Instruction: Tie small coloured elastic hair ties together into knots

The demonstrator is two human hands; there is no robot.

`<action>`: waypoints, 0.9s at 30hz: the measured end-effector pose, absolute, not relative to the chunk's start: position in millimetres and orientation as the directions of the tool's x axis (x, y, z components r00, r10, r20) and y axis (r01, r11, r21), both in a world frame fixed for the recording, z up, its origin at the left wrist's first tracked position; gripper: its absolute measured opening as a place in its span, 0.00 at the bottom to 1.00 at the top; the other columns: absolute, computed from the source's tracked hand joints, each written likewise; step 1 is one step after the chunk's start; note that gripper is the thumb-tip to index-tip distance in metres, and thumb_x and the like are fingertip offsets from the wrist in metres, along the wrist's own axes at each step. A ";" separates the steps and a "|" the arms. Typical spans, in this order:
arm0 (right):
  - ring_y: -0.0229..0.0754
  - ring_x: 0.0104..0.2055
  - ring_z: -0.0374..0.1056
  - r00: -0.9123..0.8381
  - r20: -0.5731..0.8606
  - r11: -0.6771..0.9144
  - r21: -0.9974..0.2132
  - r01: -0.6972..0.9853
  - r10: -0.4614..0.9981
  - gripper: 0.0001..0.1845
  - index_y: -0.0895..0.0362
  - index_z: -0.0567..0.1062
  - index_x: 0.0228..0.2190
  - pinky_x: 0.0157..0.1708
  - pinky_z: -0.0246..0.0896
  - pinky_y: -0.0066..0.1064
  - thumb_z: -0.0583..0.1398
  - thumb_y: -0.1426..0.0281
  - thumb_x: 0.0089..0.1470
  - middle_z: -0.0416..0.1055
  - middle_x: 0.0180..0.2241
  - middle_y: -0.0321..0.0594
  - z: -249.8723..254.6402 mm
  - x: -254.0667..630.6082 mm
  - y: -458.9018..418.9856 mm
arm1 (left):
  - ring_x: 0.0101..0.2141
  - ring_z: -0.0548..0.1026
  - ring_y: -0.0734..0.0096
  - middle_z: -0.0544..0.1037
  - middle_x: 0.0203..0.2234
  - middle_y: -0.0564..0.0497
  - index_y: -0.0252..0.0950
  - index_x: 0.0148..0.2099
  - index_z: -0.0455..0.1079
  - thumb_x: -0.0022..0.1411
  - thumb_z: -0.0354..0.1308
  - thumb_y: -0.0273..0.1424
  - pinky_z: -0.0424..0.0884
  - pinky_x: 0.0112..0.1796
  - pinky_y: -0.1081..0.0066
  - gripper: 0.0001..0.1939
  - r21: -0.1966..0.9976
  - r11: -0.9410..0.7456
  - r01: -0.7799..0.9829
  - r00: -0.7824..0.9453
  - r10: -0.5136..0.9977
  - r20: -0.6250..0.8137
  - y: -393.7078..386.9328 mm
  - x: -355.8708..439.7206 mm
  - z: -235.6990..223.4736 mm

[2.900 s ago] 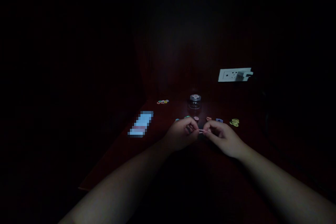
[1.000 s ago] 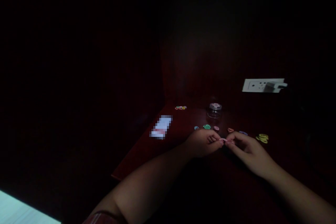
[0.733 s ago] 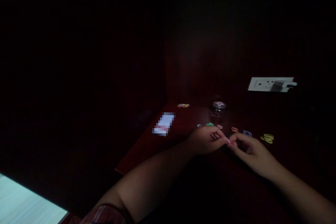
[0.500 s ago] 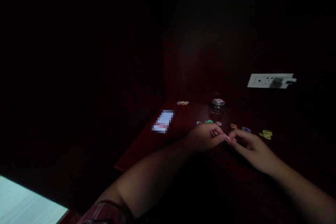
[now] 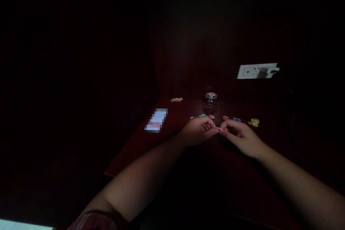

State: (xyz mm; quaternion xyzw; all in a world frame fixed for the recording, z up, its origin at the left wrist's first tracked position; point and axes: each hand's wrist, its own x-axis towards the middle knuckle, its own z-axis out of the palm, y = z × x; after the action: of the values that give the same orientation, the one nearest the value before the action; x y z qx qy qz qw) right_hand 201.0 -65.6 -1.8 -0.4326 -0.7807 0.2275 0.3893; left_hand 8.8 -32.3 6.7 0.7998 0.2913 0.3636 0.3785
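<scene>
Left hand (image 5: pixel 198 131) and right hand (image 5: pixel 244 139) each pinch, thumb to fingertips, one pink band (image 5: pixel 219 129) spanning between them; step in hand looks like working that band, too dim to be sure; next move likely calls for fine fingertip control; dark red table (image 5: pixel 140 143) below; pixelated bright panel (image 5: pixel 156 120) at left; color-sorted bands (image 5: pixel 225 117) in a row beyond hands; lidded clear jar (image 5: pixel 211 100), mixed bands (image 5: pixel 176 100) farther; white wall socket (image 5: pixel 249 72) behind.

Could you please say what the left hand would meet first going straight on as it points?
Probably the right hand, just past the pink band the left hand holds; depth is unclear.
</scene>
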 end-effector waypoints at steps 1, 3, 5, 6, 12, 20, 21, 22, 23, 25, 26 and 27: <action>0.37 0.25 0.58 -0.318 0.424 0.530 -0.692 0.490 0.848 0.12 0.56 0.69 0.26 0.27 0.55 0.29 0.56 0.63 0.56 0.62 0.21 0.34 -1.2 200.6 -65.2 | 0.24 0.66 0.80 0.71 0.23 0.54 0.31 0.33 0.69 0.55 0.60 0.35 0.63 0.26 0.77 0.10 0.812 -0.549 0.198 0.573 0.737 0.358 -32.0 8.7 6.3; 0.37 0.25 0.57 -0.310 0.443 0.541 -0.695 0.474 0.841 0.11 0.56 0.68 0.25 0.27 0.55 0.30 0.56 0.63 0.56 0.61 0.21 0.33 -0.4 199.6 -64.6 | 0.25 0.66 0.80 0.72 0.26 0.53 0.32 0.35 0.69 0.55 0.61 0.35 0.64 0.27 0.77 0.11 0.793 -0.575 0.200 0.594 0.715 0.369 -31.0 7.9 4.6; 0.36 0.24 0.56 -0.299 0.434 0.527 -0.714 0.461 0.850 0.11 0.56 0.68 0.25 0.26 0.54 0.29 0.56 0.63 0.56 0.60 0.20 0.33 -0.3 198.5 -64.4 | 0.27 0.68 0.79 0.74 0.30 0.52 0.32 0.37 0.69 0.54 0.61 0.33 0.66 0.29 0.76 0.10 0.770 -0.610 0.185 0.610 0.686 0.397 -30.0 6.8 3.0; 0.36 0.23 0.55 -0.299 0.420 0.515 -0.729 0.452 0.857 0.12 0.56 0.67 0.25 0.25 0.53 0.29 0.56 0.63 0.56 0.60 0.20 0.32 -0.6 198.1 -64.4 | 0.29 0.69 0.78 0.74 0.32 0.51 0.33 0.39 0.69 0.55 0.60 0.32 0.66 0.30 0.76 0.10 0.766 -0.619 0.174 0.611 0.678 0.409 -29.7 6.4 2.5; 0.35 0.22 0.55 -0.309 0.375 0.474 -0.798 0.372 0.874 0.11 0.57 0.67 0.26 0.23 0.51 0.27 0.57 0.63 0.54 0.61 0.20 0.32 -3.2 196.5 -64.2 | 0.33 0.73 0.75 0.75 0.34 0.49 0.32 0.42 0.70 0.57 0.59 0.31 0.68 0.32 0.76 0.11 0.792 -0.598 0.121 0.613 0.673 0.415 -28.2 6.8 2.5; 0.34 0.21 0.52 -0.326 0.352 0.458 -0.816 0.353 0.878 0.12 0.56 0.65 0.25 0.21 0.48 0.26 0.57 0.63 0.54 0.56 0.19 0.30 -5.6 195.2 -64.2 | 0.31 0.71 0.77 0.75 0.33 0.49 0.32 0.39 0.73 0.58 0.57 0.30 0.68 0.32 0.77 0.08 0.723 -0.676 0.144 0.604 0.639 0.477 -25.9 6.6 2.0; 0.34 0.22 0.52 -0.325 0.356 0.460 -0.818 0.345 0.876 0.11 0.56 0.65 0.25 0.21 0.48 0.26 0.58 0.63 0.54 0.56 0.19 0.30 -6.2 195.1 -64.2 | 0.31 0.71 0.77 0.74 0.33 0.49 0.32 0.38 0.73 0.58 0.57 0.29 0.68 0.31 0.77 0.07 0.716 -0.682 0.150 0.594 0.641 0.486 -26.1 6.6 2.4; 0.33 0.22 0.52 -0.323 0.363 0.465 -0.819 0.336 0.874 0.11 0.56 0.65 0.26 0.21 0.48 0.26 0.58 0.63 0.54 0.56 0.20 0.30 -6.6 195.0 -64.3 | 0.30 0.71 0.78 0.74 0.32 0.49 0.32 0.38 0.73 0.58 0.57 0.29 0.68 0.31 0.77 0.07 0.712 -0.685 0.156 0.584 0.645 0.493 -26.4 6.7 2.9; 0.33 0.22 0.52 -0.323 0.371 0.470 -0.819 0.328 0.871 0.10 0.56 0.65 0.27 0.21 0.48 0.26 0.59 0.64 0.53 0.57 0.20 0.30 -6.8 194.7 -64.4 | 0.30 0.71 0.78 0.74 0.32 0.49 0.32 0.38 0.73 0.58 0.57 0.30 0.68 0.31 0.77 0.07 0.710 -0.686 0.160 0.576 0.649 0.497 -26.6 6.8 3.3; 0.33 0.22 0.52 -0.327 0.388 0.485 -0.818 0.310 0.862 0.09 0.56 0.65 0.28 0.22 0.49 0.26 0.60 0.65 0.52 0.57 0.21 0.30 -6.2 193.9 -65.0 | 0.30 0.71 0.78 0.75 0.32 0.50 0.33 0.38 0.74 0.58 0.58 0.31 0.68 0.31 0.77 0.08 0.708 -0.687 0.162 0.567 0.652 0.503 -26.9 6.9 3.5; 0.33 0.22 0.52 -0.329 0.396 0.494 -0.814 0.305 0.857 0.09 0.56 0.65 0.29 0.22 0.50 0.26 0.60 0.66 0.52 0.58 0.21 0.30 -5.7 193.5 -65.4 | 0.29 0.71 0.78 0.75 0.32 0.50 0.33 0.38 0.74 0.58 0.58 0.32 0.68 0.31 0.77 0.08 0.708 -0.687 0.163 0.567 0.653 0.503 -26.9 6.8 3.5; 0.33 0.23 0.53 -0.327 0.405 0.501 -0.809 0.307 0.854 0.09 0.56 0.66 0.29 0.22 0.51 0.26 0.61 0.66 0.51 0.58 0.22 0.31 -5.1 193.2 -65.7 | 0.29 0.71 0.78 0.75 0.33 0.50 0.33 0.38 0.74 0.58 0.58 0.32 0.68 0.31 0.77 0.09 0.708 -0.686 0.166 0.566 0.654 0.501 -26.8 6.8 3.3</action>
State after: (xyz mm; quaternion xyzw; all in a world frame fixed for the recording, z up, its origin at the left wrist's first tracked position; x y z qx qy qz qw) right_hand 193.2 -65.7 -5.1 -0.3866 -0.7508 0.3161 0.4324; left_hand 6.8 -26.8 3.3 0.8292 0.2474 0.3944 0.3093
